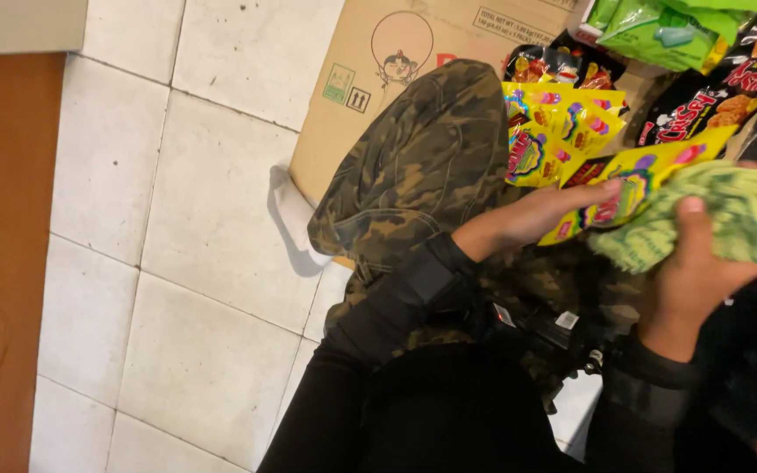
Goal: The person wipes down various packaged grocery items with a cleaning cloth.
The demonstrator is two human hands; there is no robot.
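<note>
My left hand (543, 213) holds a yellow snack packet (640, 178) from below, fingers stretched under it. My right hand (692, 271) grips a light green fuzzy cloth (729, 219) that lies over the packet's right end. Both arms wear black sleeves. My knee in camouflage trousers (422, 166) is bent up just left of the hands.
More yellow snack packets (562, 123) and black and red ones (703, 105) are stacked behind the hands, with green packets (659, 31) above. A brown cardboard box (378, 79) stands on the white tiled floor (186, 201). A wooden panel (2, 263) runs along the left edge.
</note>
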